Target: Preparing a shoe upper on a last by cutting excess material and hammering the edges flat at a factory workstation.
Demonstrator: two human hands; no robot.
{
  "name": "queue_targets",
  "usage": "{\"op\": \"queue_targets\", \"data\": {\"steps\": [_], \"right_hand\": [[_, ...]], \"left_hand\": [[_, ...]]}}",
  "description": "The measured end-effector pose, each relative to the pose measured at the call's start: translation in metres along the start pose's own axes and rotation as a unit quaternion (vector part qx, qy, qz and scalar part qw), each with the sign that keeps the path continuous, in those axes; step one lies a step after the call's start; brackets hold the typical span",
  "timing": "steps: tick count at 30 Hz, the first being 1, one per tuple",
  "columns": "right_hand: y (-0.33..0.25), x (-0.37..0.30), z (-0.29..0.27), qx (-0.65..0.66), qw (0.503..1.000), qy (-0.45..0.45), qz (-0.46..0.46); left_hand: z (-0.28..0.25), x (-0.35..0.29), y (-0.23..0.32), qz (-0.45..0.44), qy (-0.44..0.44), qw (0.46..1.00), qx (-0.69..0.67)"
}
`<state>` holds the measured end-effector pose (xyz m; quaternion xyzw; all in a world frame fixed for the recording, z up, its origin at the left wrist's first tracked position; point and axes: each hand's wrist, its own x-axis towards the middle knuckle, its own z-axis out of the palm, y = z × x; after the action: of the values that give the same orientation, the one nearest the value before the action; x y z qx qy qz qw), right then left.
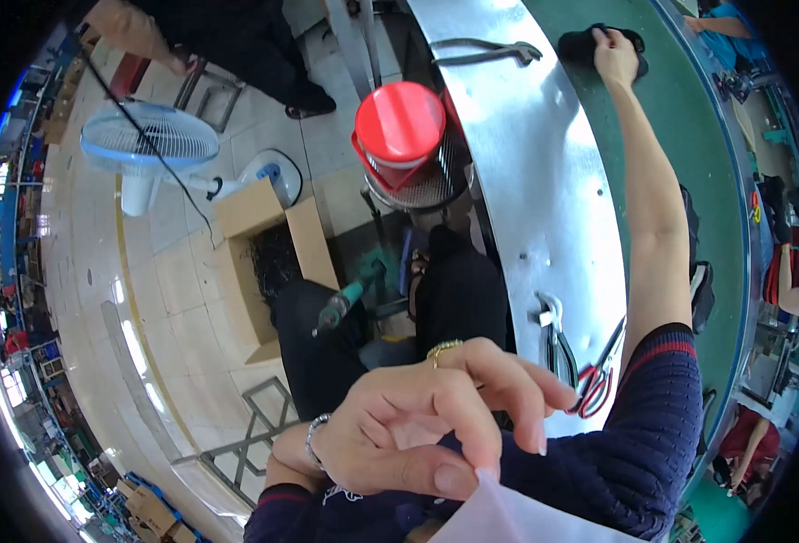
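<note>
Pinch at six o'clock, reach at one.
Left hand [399,421] held thin pale sheet [526,523] by its corner, likely sparing its face; right hand [617,60] touched soft-looking black item [577,47] on flat green worktop [689,136], closure unclear.

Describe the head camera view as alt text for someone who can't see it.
A person's left hand pinches a thin, pale sheet near the camera, while the outstretched right hand touches a black object on a flat green work surface. Alongside lies a shiny silver metal panel bearing hand tools, with a round red-lidded bucket to its left.
</note>
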<state>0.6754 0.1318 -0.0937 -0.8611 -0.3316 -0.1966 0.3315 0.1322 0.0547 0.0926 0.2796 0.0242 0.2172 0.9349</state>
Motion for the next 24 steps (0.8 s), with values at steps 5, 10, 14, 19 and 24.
{"op": "queue_targets", "data": {"steps": [5,10,14,19,24], "right_hand": [[-0.001,-0.029,-0.116,0.220,0.970,-0.069,0.081],[-0.103,-0.092,-0.252,0.379,0.914,-0.140,-0.035],[-0.190,-0.158,-0.319,0.390,0.898,-0.194,-0.060],[-0.244,-0.233,-0.349,0.560,0.749,-0.355,0.009],[-0.268,-0.288,-0.315,0.585,0.713,-0.384,0.056]], "left_hand": [[0.006,-0.025,0.003,0.018,-0.064,0.993,0.097],[-0.026,-0.021,-0.017,0.000,0.013,0.927,0.376],[-0.048,-0.028,-0.038,0.016,-0.029,0.824,0.566],[-0.051,-0.062,-0.059,0.033,-0.120,0.864,0.488],[-0.076,-0.122,-0.059,0.013,-0.047,0.893,0.446]]}}
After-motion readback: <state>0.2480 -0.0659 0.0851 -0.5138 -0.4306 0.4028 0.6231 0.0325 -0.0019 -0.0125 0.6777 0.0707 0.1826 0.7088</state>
